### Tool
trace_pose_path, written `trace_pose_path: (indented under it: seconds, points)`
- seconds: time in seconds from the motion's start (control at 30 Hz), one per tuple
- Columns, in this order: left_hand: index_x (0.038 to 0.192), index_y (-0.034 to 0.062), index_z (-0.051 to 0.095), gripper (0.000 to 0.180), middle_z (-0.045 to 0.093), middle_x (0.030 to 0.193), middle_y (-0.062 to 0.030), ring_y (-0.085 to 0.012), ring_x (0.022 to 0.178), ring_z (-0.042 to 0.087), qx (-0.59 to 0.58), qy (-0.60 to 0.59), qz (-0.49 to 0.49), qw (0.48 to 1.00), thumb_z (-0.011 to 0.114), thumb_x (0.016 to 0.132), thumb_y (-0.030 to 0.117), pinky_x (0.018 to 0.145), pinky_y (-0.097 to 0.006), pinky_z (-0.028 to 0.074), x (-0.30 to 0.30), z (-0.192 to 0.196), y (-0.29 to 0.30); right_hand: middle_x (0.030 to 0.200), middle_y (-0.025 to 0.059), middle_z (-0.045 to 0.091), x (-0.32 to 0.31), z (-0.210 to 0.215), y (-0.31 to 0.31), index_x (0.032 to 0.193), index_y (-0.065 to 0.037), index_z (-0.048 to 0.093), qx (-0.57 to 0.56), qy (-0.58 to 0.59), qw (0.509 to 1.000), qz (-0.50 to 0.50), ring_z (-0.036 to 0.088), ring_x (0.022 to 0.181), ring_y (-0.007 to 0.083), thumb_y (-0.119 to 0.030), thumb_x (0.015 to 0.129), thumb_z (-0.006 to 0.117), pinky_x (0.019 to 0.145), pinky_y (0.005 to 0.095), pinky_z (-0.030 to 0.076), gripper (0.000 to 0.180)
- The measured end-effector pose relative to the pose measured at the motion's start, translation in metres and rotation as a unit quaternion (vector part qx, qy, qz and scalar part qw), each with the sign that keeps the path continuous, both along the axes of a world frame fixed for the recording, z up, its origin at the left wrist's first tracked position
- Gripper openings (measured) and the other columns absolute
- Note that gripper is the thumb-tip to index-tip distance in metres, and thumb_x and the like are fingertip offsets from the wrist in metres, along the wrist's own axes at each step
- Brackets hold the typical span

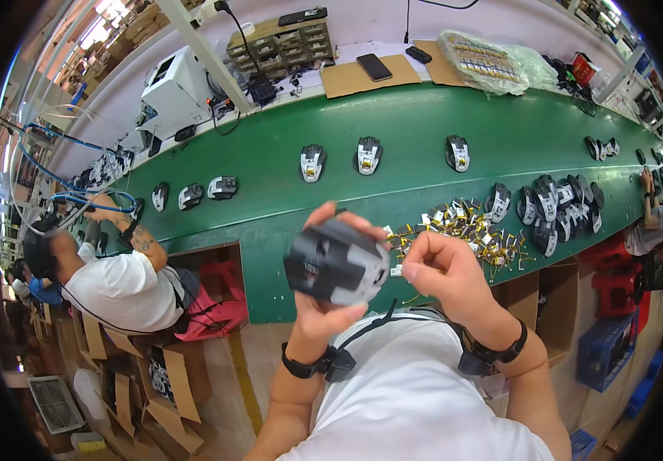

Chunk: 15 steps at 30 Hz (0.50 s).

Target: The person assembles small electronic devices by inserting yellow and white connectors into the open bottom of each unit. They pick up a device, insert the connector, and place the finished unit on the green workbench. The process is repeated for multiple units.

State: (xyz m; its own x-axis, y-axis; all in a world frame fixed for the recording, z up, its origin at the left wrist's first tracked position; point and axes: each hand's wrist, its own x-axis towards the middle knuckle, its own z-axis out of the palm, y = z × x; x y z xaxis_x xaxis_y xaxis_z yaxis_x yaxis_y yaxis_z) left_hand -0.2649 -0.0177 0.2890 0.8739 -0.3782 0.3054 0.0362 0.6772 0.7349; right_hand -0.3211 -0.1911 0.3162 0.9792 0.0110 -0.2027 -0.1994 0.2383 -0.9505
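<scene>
A grey-and-black mouse shell (pixel 337 263) sits at picture centre, clamped in the left hand (pixel 324 296), fingers wrapped around it. The right hand (pixel 443 273), at 3 o'clock of it and just beside, has thumb and forefinger pinched together (on what, I cannot tell). Small batteries (pixel 470 227) lie at 1 o'clock on the green belt (pixel 424 123).

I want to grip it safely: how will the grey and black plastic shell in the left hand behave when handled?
The shell looks rigid, a moulded plastic body. It seems light, since the left hand alone lifts it. Its rounded back might rock on the green belt, and the smooth surface may be a little slippery.
</scene>
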Motion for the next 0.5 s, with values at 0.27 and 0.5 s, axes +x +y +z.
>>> trace_pose_path:
  seconds: [0.27,0.5]
  points:
    - [0.130,0.0030,0.051,0.074,0.045,0.140,-0.0223,-0.0357,0.124,0.051,0.318,-0.328,-0.039,0.889,0.072,0.059,-0.002,0.103,-0.041,0.043,-0.017,0.018,0.027,0.065,-0.0054,0.047,0.000,0.002,-0.010,0.081,-0.007,0.058,0.241,0.144,0.955,0.094,0.041,0.056,0.0041,-0.018,0.090,0.067,0.049,0.0222,0.034,0.016]
    - [0.141,0.0022,0.043,0.088,0.041,0.145,-0.0199,-0.0373,0.132,0.044,0.349,-0.349,-0.090,0.865,0.072,0.058,0.007,0.108,-0.044,0.037,-0.024,0.013,0.037,0.065,-0.0057,0.044,-0.007,-0.010,-0.020,0.082,-0.008,0.055,0.282,0.186,0.934,0.119,0.039,0.055,0.0042,-0.019,0.091,0.064,0.048,0.0220,0.035,0.016]
